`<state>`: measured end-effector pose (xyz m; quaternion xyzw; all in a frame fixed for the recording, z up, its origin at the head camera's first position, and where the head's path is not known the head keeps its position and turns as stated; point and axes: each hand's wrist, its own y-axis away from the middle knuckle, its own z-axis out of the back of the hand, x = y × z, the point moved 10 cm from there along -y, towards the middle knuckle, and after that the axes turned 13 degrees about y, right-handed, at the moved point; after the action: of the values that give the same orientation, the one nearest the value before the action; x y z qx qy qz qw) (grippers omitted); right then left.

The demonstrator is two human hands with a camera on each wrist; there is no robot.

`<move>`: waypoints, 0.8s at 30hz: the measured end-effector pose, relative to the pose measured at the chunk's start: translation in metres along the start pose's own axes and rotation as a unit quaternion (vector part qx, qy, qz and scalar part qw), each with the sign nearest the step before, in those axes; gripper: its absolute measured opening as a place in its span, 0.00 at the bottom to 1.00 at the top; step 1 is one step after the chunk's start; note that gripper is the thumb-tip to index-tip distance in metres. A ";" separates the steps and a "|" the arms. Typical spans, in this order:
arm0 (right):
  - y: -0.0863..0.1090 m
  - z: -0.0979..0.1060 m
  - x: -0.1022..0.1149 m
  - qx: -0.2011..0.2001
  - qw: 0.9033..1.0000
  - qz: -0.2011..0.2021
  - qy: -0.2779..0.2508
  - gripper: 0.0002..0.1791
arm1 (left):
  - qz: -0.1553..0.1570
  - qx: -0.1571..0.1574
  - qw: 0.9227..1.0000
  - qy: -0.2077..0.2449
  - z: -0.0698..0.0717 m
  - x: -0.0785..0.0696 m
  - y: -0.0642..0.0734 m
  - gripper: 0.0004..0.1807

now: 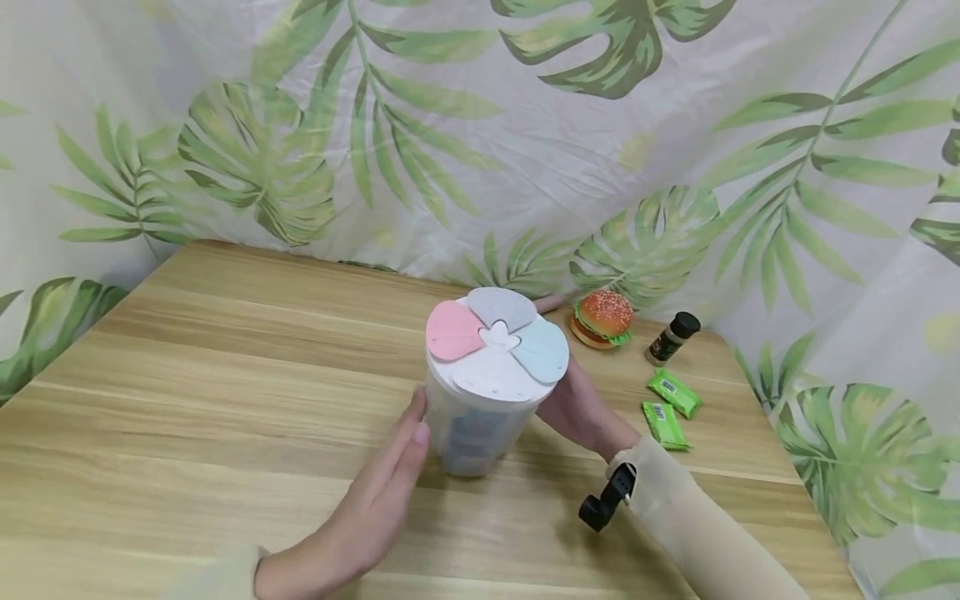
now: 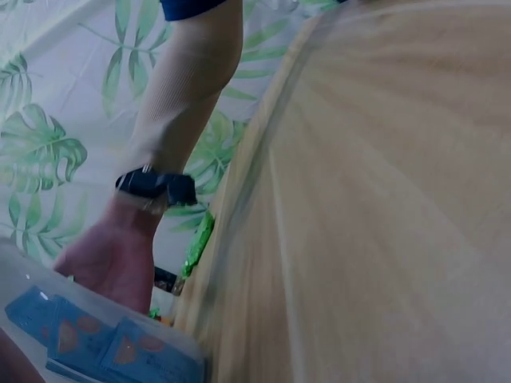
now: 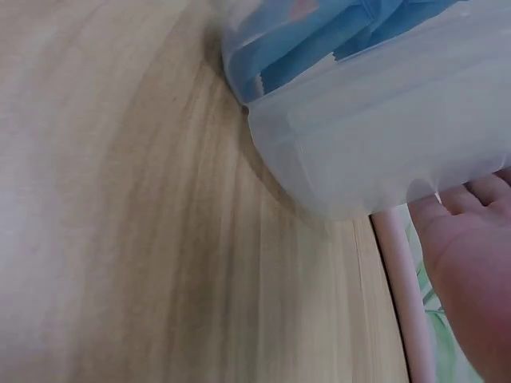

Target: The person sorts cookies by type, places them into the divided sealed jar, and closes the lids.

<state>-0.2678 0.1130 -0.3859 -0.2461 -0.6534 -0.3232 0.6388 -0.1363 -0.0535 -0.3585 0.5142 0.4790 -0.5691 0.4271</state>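
Observation:
A translucent plastic canister (image 1: 468,425) stands between the two hands on the wooden table (image 1: 225,400). Its white lid (image 1: 487,375) carries pink, grey and pale blue petal-shaped flaps around a small heart. Blue printed packets (image 2: 120,343) show through its wall. The left hand (image 1: 378,487) lies along the canister's left side, fingers straight and fingertips right at the wall. On the other side, the right hand (image 1: 581,412) has its palm turned toward the canister; its fingers (image 3: 459,199) reach along the wall and are partly hidden behind it.
Behind the canister to the right is a toy hamburger (image 1: 602,318), beside a black-capped spice bottle (image 1: 672,337). Two green wrapped packets (image 1: 666,425) lie nearer. A pink rod-like thing (image 3: 403,295) runs along the table's back edge, before a leaf-print curtain (image 1: 420,108).

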 end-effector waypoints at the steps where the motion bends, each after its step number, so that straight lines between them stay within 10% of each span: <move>1: 0.001 -0.002 0.001 0.007 1.000 0.002 0.002 0.43 | 0.007 0.001 1.000 0.002 0.001 0.001 -0.004 0.35; 15: 0.035 -0.020 0.002 0.036 0.997 0.040 0.060 0.49 | 0.025 0.009 0.999 0.047 0.019 0.010 -0.069 0.39; 24: 0.052 -0.033 0.002 -0.064 0.990 0.027 0.121 0.46 | 0.071 0.028 0.993 0.085 0.028 0.026 -0.099 0.43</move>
<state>-0.2072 0.1237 -0.3789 -0.2632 -0.5425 -0.3740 0.7047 -0.2407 -0.0639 -0.3738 0.6050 0.4601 -0.5045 0.4095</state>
